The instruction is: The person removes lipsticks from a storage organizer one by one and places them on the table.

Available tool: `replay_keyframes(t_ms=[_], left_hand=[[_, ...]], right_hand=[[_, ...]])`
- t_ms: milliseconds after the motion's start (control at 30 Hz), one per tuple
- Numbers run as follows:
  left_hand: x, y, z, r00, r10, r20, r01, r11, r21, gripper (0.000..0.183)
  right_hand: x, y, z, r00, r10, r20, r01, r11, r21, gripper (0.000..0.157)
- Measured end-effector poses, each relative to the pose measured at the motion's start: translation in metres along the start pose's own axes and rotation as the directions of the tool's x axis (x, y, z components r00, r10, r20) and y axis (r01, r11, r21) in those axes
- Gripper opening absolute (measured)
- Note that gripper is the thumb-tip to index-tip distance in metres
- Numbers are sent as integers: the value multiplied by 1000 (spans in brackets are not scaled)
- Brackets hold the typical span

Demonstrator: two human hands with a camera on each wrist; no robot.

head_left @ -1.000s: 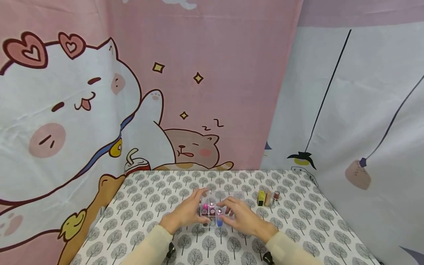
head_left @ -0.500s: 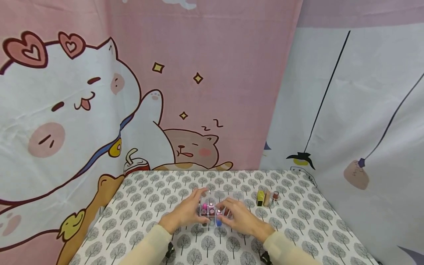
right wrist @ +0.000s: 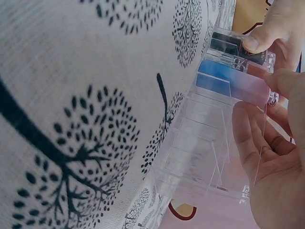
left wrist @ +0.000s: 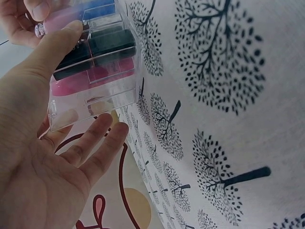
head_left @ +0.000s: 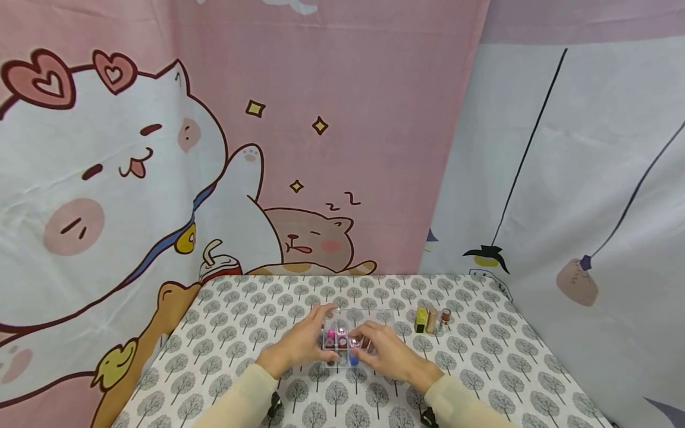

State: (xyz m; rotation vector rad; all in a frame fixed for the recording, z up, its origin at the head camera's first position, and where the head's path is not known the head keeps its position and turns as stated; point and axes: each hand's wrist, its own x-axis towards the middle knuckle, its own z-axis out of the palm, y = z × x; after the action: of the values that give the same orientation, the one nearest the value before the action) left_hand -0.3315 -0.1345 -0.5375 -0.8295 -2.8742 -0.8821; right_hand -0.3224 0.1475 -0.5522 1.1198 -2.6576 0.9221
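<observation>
A clear organizer (right wrist: 202, 126) with dividers stands on the cloth, several lipstick tubes upright in its left compartments. My left hand (head_left: 299, 343) holds its left side, the thumb at the near side and other fingers spread around the far side. Between the fingers and thumb of my right hand (head_left: 390, 352) is a lipstick tube (right wrist: 233, 82), blue at the bottom and pink at the top, standing in a front compartment. Beside it in the left wrist view are a black tube (left wrist: 112, 46) and a magenta tube (left wrist: 100, 78). My right palm hides part of the organizer's right side.
To the right stand a yellow-and-black tube (head_left: 421, 320), a tan tube (head_left: 432, 320) and a clear tube with a brown top (head_left: 446, 316). A tree-print cloth (head_left: 241, 324) covers the table. Behind it hangs a cartoon curtain (head_left: 374, 148).
Both hands keep almost the same place at the organizer. Only a very slight shift of the whole view shows.
</observation>
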Motion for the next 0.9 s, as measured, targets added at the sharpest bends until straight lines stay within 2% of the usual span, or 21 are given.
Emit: replay_keyframes(t_ms=[600, 900], left_hand=[[0, 1, 0, 1000, 3, -7, -3, 1000, -4, 124], [-1, 2, 0, 1000, 19, -6, -19, 1000, -13, 124]], right_hand=[[2, -3, -2, 1000, -12, -20, 13, 999, 43, 19], [2, -4, -2, 1000, 11, -19, -10, 999, 51, 18]])
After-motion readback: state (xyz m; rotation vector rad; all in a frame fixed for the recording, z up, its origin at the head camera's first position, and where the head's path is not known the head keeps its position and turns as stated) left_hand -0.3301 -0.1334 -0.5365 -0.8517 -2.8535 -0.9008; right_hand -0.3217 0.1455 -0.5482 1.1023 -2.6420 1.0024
